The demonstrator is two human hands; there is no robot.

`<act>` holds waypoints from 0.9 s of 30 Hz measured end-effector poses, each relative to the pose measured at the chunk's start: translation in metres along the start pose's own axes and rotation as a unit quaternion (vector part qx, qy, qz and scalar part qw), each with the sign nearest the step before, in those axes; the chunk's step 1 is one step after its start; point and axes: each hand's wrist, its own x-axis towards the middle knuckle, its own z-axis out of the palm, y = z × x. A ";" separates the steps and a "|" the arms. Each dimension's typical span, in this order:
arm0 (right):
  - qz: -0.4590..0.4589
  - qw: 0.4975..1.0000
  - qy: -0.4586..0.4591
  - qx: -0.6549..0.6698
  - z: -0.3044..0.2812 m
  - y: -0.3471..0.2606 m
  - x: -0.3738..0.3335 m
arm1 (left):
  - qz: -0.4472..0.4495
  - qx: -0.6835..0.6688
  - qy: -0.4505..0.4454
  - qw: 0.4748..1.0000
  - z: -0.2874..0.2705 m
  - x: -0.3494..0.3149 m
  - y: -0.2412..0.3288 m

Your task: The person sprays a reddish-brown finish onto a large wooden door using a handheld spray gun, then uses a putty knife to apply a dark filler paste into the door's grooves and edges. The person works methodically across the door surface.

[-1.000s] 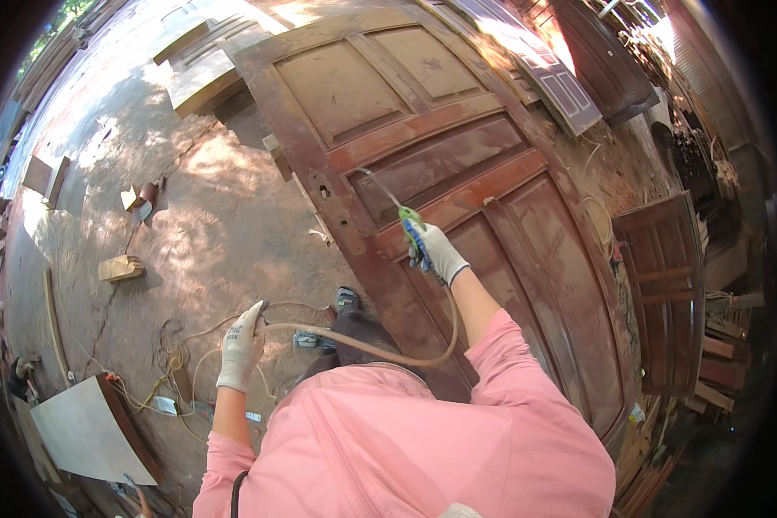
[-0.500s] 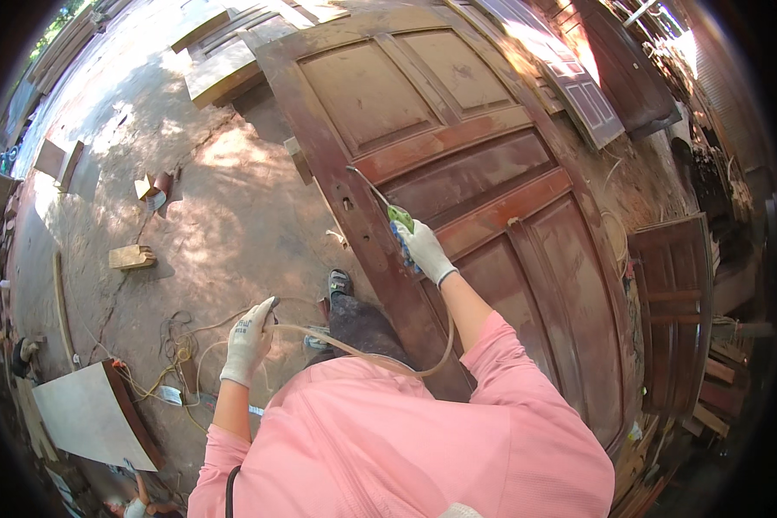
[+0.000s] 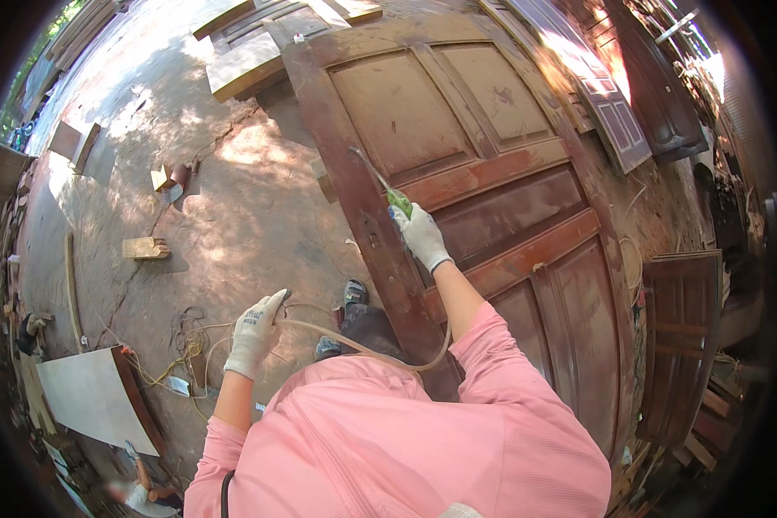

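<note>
Dusty door (image 3: 509, 217), right hand (image 3: 422, 236) gripping green blowgun (image 3: 398, 201) — now farther up, left hand (image 3: 255, 337) curled round hose (image 3: 364, 349)

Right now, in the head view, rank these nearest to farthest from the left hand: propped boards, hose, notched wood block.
From the left hand:
1. Hose, in its grip.
2. Notched wood block, up and to its left.
3. Propped boards, well beyond the block, toward the upper left.
</note>
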 end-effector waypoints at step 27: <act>-0.093 0.986 0.039 -0.134 0.008 -0.053 0.123 | 0.192 0.158 -0.138 0.959 0.071 0.204 0.079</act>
